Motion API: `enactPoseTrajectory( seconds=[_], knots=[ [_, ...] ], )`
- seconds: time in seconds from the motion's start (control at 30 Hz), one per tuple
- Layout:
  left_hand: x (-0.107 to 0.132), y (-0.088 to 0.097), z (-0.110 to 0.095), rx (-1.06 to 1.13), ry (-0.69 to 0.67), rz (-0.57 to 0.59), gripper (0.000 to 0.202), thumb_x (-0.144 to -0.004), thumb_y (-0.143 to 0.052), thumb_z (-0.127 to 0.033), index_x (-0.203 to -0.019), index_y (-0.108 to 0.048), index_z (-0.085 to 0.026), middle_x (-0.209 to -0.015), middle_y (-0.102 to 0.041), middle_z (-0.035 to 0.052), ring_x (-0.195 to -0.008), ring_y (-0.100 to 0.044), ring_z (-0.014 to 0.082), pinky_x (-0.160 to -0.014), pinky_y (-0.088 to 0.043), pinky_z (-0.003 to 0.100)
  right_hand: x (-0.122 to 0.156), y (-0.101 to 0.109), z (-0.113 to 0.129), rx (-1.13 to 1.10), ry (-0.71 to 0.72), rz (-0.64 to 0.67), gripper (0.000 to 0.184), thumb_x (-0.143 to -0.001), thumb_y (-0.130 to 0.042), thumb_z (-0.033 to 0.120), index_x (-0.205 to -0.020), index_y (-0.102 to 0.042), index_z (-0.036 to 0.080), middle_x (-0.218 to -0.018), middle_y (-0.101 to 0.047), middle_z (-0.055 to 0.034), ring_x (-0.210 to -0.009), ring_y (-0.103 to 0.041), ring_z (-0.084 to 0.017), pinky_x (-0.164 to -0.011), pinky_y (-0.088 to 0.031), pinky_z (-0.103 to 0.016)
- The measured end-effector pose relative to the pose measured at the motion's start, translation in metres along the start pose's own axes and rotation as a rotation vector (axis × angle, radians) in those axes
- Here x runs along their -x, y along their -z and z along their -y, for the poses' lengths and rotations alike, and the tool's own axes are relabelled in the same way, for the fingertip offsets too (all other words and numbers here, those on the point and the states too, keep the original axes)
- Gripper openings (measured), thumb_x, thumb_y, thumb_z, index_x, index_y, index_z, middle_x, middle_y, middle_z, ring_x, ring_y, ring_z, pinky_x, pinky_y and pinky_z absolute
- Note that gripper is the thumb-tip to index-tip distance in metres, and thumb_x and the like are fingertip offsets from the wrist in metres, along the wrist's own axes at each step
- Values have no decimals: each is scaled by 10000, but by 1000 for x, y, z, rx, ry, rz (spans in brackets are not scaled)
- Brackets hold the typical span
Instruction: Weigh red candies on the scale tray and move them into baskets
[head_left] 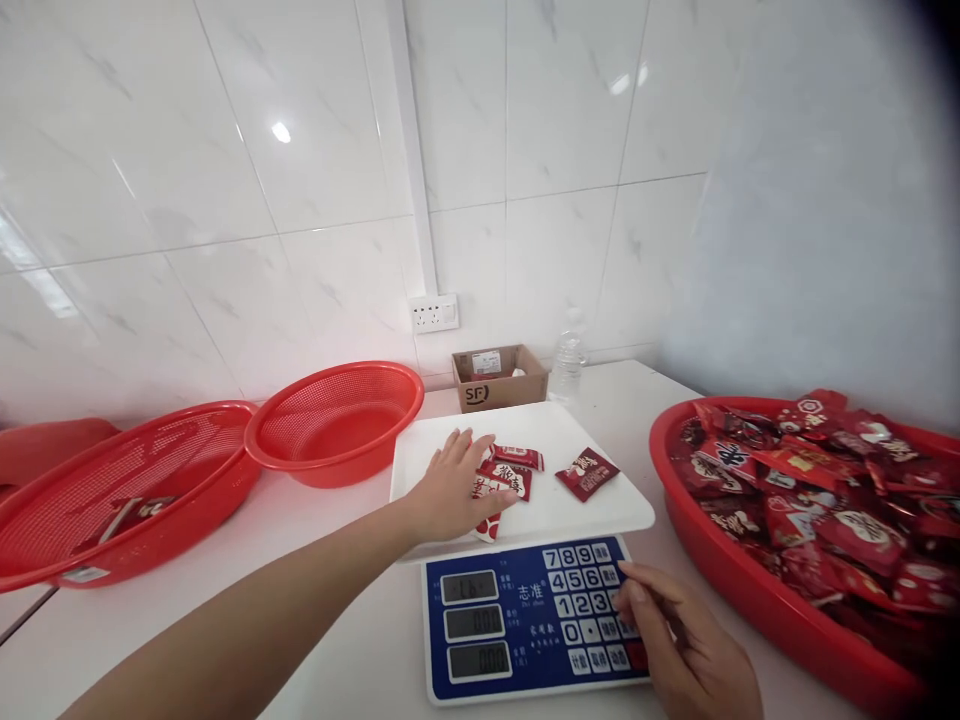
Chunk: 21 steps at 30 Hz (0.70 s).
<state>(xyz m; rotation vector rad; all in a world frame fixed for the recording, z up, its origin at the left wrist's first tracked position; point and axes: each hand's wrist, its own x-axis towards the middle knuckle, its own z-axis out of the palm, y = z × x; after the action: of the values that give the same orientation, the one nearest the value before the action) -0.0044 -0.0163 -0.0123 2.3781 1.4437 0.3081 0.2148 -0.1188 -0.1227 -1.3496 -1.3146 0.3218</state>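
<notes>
A blue-faced electronic scale [525, 615] with a white weighing tray [592, 510] stands in front of me. Several red candy packets [510, 475] lie on the tray, and one packet [587, 472] lies apart to the right. My left hand [450, 490] lies flat on the tray with fingers spread, touching the cluster of packets. My right hand [690, 650] hovers at the right edge of the scale's keypad [589, 605], fingers loosely curled, holding nothing.
A large red basin [750, 590] heaped with red candy packets sits at the right. Two red mesh baskets [337, 420] [120, 490] stand at the left; the nearer one holds a few packets. A small cardboard box [499, 375] and clear bottle [568, 360] stand by the tiled wall.
</notes>
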Motion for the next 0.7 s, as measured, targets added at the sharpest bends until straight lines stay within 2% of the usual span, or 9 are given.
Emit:
enactPoseTrajectory(
  seconds=[0.03,0.1,0.2,0.27,0.33,0.4,0.57,0.7],
  knots=[
    [-10,-4,-7,-38,2,32,809,-770,-354,-693,-1427,-146,-270,-1518,-77,101,-1377,36,297,-1076,-118,546,0,0,0,-10,-14,-11,292,-792,-525,461,-888,-645,213,-620,-660,-5,-525,-621,-132,-437,-497,-165],
    [-26,-11,-19,-120,-23,64,794,-749,-344,-723,-1413,-186,-316,-1504,-149,100,-1372,-8,335,-1043,-105,604,0,-1,0,-26,-33,-31,287,-799,-521,458,-896,-643,217,-616,-651,-2,-525,-613,-129,-434,-492,-167],
    [-42,-21,-32,-230,-100,13,678,-751,-312,-732,-1313,-374,-358,-1382,-378,95,-1321,-216,354,-995,-190,619,1,-2,0,-40,-2,-2,271,-803,-522,443,-894,-641,217,-603,-641,1,-508,-602,-127,-424,-487,-174],
    [-47,-25,-36,-281,-151,-64,594,-788,-278,-700,-1211,-479,-335,-1225,-500,91,-1206,-387,319,-943,-291,576,1,-3,1,-51,-16,7,266,-805,-521,439,-893,-639,217,-601,-632,3,-501,-597,-126,-417,-481,-177],
    [-50,-26,-37,-323,-190,-130,537,-825,-264,-654,-1118,-537,-297,-1090,-548,78,-1068,-485,278,-879,-366,518,2,-3,2,-71,-63,-18,262,-812,-515,436,-897,-634,219,-609,-625,4,-504,-591,-122,-409,-471,-176],
    [-52,-25,-36,-361,-228,-156,505,-841,-287,-621,-1039,-571,-253,-1009,-564,73,-980,-519,256,-828,-406,458,2,-3,3,-84,-76,-30,252,-815,-515,428,-899,-631,220,-610,-621,6,-510,-591,-121,-410,-469,-174],
    [-50,-21,-36,-425,-324,-127,481,-867,-316,-566,-819,-605,-184,-796,-620,62,-778,-577,206,-656,-436,323,-1,1,-2,-45,42,31,228,-821,-515,385,-910,-632,210,-599,-630,0,-506,-600,-124,-442,-496,-173],
    [-49,-7,-29,-415,-284,-195,423,-874,-353,-521,-776,-600,-192,-785,-647,40,-751,-595,189,-591,-412,287,-2,3,-5,-33,47,31,231,-827,-510,378,-916,-630,202,-611,-639,-8,-512,-606,-124,-447,-498,-168]
  ],
)
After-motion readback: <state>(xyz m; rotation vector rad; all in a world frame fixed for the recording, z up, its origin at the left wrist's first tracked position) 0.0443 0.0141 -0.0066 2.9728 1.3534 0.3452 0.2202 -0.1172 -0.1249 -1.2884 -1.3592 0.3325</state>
